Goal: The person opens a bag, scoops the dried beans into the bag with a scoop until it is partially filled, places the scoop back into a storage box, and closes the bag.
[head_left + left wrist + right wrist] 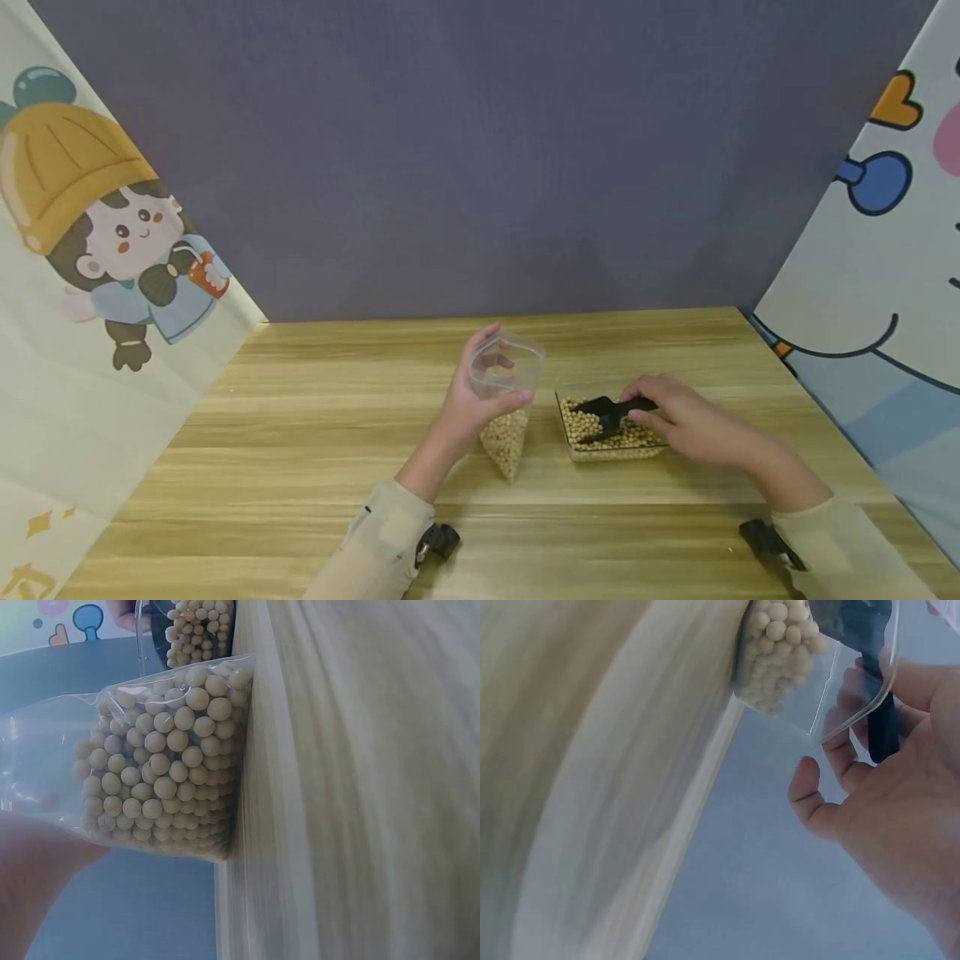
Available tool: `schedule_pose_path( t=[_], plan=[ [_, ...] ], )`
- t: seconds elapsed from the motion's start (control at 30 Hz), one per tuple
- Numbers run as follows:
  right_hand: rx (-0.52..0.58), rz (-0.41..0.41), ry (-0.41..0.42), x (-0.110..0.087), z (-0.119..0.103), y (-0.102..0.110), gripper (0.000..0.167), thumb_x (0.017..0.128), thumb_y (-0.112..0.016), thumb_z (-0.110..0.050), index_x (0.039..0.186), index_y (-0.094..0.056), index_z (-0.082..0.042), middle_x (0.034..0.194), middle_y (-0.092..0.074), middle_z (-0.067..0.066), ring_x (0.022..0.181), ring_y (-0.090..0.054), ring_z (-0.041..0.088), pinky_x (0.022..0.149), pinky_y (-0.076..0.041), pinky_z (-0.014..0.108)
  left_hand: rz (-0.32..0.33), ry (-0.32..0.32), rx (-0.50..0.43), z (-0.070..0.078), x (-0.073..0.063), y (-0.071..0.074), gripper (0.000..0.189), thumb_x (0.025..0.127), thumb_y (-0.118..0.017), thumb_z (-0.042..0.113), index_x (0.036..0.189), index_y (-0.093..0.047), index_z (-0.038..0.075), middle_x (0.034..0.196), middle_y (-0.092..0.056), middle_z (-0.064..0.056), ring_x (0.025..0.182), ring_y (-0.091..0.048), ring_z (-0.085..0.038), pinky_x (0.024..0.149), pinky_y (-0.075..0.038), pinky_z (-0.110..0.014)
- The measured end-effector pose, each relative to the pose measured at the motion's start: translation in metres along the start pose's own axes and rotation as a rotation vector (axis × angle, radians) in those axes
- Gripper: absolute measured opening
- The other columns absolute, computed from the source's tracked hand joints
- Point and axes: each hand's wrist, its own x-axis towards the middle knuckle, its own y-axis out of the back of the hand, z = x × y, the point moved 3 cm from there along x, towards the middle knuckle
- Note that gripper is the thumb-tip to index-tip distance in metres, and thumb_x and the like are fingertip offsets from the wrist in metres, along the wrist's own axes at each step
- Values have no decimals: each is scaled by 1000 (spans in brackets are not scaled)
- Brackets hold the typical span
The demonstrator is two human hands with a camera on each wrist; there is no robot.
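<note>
A clear plastic bag (507, 446), its lower part filled with round beige soybeans (169, 761), is held by my left hand (467, 407). Thumb and fingers spread round its top, and the bag's mouth faces up, gaping. To its right, a clear plastic box (611, 456) holds more soybeans (573, 427). My right hand (693, 423) grips the handle of a small black scoop (609, 413) at the box's right end. The scoop's blade lies down among the beans. In the right wrist view, the dark handle (885, 727) runs between thumb and fingers beside the box rim.
Both things are on a wood-grain table (300, 433), with a dark grey-blue panel (487, 167) behind it. Cartoon-printed sheets (150, 275) flank the table on the left and right. A small black device (438, 542) is on each wrist.
</note>
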Motion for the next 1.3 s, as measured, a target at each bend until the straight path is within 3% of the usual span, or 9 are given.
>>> schedule_pose_path(
  t=[0.13, 0.37, 0.5, 0.77, 0.97, 1.1, 1.2, 1.3],
  plan=[
    [5, -7, 14, 0, -2, -2, 20, 108, -62, -23, 126, -66, -17, 126, -68, 3, 117, -64, 26, 91, -57, 45, 4, 6, 3, 0, 0, 0, 102, 78, -86, 5, 163, -35, 25, 154, -45, -15, 133, -47, -39, 102, -60, -38],
    [140, -4, -46, -3, 7, -1, 21, 110, -58, -19, 129, -63, -16, 135, -62, 13, 119, -59, 27, 85, -53, 32, 1, 5, -3, 2, -1, -1, 102, 78, -84, 2, 164, -33, 24, 154, -44, -15, 134, -46, -42, 103, -59, -38],
    [170, 22, -36, -5, 13, 2, 20, 110, -57, -17, 130, -63, -17, 139, -61, 14, 121, -57, 26, 86, -53, 30, 2, 2, 5, 1, 0, -1, 102, 78, -85, 4, 164, -34, 24, 154, -45, -15, 133, -48, -37, 103, -59, -38],
    [267, 25, -31, -8, 23, 8, 23, 111, -54, -18, 134, -59, -17, 146, -57, 15, 120, -54, 6, 85, -54, 27, -1, -10, 14, 0, 0, 0, 102, 77, -86, 7, 163, -34, 24, 156, -42, -20, 131, -48, -33, 104, -59, -39],
    [256, 59, -37, -9, 27, 12, 25, 111, -54, -17, 135, -62, -13, 145, -60, 17, 124, -47, -13, 95, -53, 23, -6, 0, 27, -3, 0, 1, 101, 78, -87, 9, 163, -35, 26, 158, -39, -25, 128, -50, -23, 104, -59, -39],
    [259, 84, -35, -9, 31, 14, 25, 111, -55, -16, 134, -63, -11, 143, -62, 17, 123, -45, -18, 98, -51, 18, -5, 0, 21, -3, 1, 0, 100, 78, -85, 7, 162, -35, 26, 157, -39, -25, 130, -49, -29, 104, -59, -39],
    [259, 89, -42, -10, 33, 15, 25, 111, -55, -16, 134, -63, -10, 143, -62, 18, 124, -48, -13, 100, -50, 16, 1, -2, 18, -2, 1, 0, 100, 77, -85, 5, 162, -36, 25, 155, -43, -21, 131, -48, -35, 104, -59, -39],
    [262, 86, -52, -9, 33, 18, 26, 111, -55, -16, 135, -62, -9, 144, -61, 20, 134, -55, 11, 101, -48, 13, 4, -5, 10, -2, 1, 0, 101, 77, -84, 3, 163, -35, 24, 154, -44, -19, 131, -48, -36, 103, -59, -38]
  ],
)
